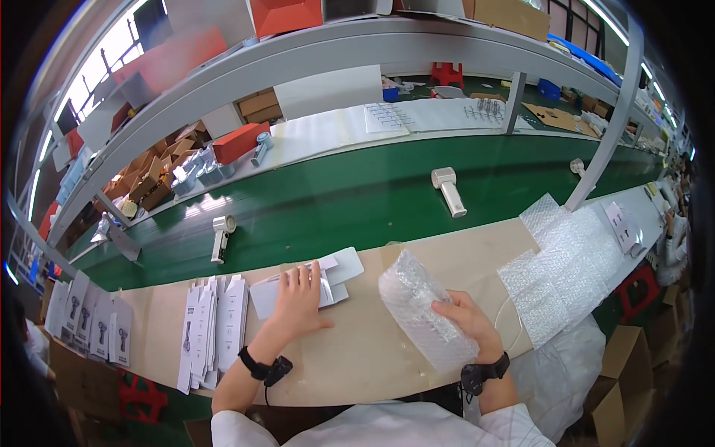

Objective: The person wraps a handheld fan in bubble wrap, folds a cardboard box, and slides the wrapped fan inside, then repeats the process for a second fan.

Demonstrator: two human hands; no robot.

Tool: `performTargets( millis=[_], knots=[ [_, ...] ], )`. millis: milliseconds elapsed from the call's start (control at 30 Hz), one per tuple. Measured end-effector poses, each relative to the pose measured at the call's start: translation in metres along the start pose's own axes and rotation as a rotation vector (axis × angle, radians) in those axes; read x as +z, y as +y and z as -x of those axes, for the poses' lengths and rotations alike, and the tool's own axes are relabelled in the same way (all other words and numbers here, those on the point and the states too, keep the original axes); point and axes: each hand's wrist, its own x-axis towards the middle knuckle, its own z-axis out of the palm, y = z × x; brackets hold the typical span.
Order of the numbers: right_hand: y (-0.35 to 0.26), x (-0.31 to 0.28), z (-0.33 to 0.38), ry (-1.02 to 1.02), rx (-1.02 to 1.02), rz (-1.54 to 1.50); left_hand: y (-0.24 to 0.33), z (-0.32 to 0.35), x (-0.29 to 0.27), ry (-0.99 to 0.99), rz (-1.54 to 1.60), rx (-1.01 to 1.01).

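My right hand (471, 322) is closed around a bubble-wrapped bundle (426, 311), which it holds tilted over the beige worktop (357, 372). What the wrap contains is hard to make out. My left hand (299, 299) rests with fingers stretched out on a white folded carton (341, 268) with open flaps, the thumb spread to the right. Left of that hand lies a stack of flat printed white cartons (212, 328). Sheets of bubble wrap (562, 272) are spread at the right end of the worktop.
Beyond the worktop runs a green conveyor belt (320, 201) with a white handheld fan (449, 194) and another handheld fan (221, 238) on it. Printed boxes (93, 320) stand at the far left. A grey shelf frame (357, 41) spans overhead. Open brown cardboard boxes (622, 365) sit lower right.
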Motion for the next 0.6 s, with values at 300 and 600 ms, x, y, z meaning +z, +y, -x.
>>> performTargets(
  millis=[300,600],
  knots=[
    [-0.013,0.018,-0.015,-0.193,-0.071,0.308,0.028,0.014,-0.055,0.291,0.414,0.238],
    [-0.055,0.040,-0.002,-0.267,-0.097,1.099,0.040,0.023,-0.053,0.272,0.412,0.298]
  ],
)
